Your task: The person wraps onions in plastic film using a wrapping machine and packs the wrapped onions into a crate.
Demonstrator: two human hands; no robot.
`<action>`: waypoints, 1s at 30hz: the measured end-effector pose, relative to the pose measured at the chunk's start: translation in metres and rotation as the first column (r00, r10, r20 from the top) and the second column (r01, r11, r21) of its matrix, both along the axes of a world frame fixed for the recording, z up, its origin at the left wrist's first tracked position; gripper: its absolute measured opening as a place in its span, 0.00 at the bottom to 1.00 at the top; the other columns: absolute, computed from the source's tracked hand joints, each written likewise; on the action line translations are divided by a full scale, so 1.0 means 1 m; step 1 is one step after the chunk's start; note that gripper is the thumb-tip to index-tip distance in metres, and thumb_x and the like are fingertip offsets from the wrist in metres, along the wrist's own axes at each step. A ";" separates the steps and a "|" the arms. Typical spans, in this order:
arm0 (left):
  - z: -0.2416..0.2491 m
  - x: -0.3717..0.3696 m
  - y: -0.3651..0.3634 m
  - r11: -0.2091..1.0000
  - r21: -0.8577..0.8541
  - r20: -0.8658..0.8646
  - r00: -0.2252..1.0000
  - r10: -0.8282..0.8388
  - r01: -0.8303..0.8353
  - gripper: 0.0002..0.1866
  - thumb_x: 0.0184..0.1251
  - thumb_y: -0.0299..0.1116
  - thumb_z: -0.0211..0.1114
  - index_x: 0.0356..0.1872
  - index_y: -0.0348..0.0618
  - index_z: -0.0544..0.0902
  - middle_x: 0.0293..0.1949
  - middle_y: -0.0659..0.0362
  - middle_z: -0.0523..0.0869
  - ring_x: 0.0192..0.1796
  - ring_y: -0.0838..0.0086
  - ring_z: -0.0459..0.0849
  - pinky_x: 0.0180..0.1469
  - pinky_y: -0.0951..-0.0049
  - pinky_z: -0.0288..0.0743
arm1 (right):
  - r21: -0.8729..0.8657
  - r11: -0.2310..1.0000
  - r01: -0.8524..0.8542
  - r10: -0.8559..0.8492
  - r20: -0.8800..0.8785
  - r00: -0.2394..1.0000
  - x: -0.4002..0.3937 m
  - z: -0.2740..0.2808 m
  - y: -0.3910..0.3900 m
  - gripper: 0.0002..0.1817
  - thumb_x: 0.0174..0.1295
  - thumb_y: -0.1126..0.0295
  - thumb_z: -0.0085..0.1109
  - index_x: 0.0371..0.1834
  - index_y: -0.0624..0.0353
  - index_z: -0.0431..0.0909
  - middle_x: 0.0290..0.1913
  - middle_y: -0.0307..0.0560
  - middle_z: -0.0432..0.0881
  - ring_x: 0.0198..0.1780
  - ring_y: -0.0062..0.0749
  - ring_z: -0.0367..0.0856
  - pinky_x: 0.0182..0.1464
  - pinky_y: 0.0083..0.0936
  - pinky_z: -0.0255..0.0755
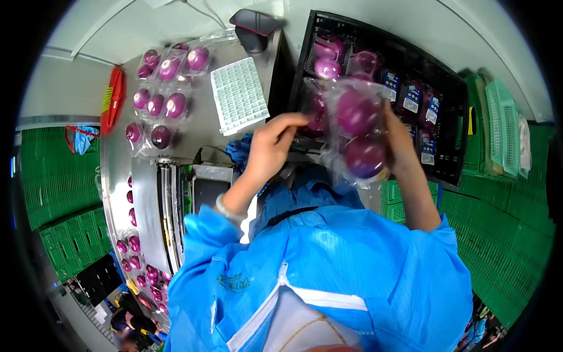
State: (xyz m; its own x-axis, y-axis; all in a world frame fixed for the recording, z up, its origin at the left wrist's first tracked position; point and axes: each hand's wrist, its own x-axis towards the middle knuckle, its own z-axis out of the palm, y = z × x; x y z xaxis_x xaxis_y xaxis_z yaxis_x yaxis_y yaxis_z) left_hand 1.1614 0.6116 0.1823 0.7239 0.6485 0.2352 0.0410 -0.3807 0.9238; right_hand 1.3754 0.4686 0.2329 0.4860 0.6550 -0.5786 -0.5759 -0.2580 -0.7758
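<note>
My right hand [400, 144] grips the right side of a clear plastic pack [359, 132] with two purple onions in it, one above the other. The pack is held up over the near left part of a black crate [461, 132]. My left hand [272, 144] is left of that pack, its index finger stretched towards the crate's left side and its thumb apart, with nothing seen in it. Inside the crate lie several onion packs [327, 67], some with blue and white labels [412, 100].
A metal table [202, 111] at the left bears several onion packs [175, 105], a sheet of printed labels [239, 95] and a machine [212, 186]. A black device [253, 35] stands at its back. Green crates [498, 214] are at the right, more [70, 240] at the left.
</note>
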 end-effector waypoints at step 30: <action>-0.038 -0.023 -0.007 0.916 0.400 -0.084 0.996 0.017 0.018 0.18 0.58 0.34 0.67 0.50 0.42 0.79 0.55 0.53 0.80 0.55 0.58 0.80 0.57 0.59 0.76 | -0.534 0.715 -0.452 0.608 0.793 0.025 0.069 -0.174 -0.005 0.26 0.54 0.64 0.73 0.51 0.63 0.72 0.47 0.57 0.82 0.47 0.45 0.81 0.51 0.33 0.73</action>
State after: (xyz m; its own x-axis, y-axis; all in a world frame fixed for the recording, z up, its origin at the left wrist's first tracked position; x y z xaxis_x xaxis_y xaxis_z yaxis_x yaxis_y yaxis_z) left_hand 1.1380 0.6048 0.1443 0.7527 0.5125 0.4133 0.1113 -0.7178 0.6873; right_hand 1.4443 0.4639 0.0586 0.2324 0.9635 -0.1332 0.7938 -0.2670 -0.5465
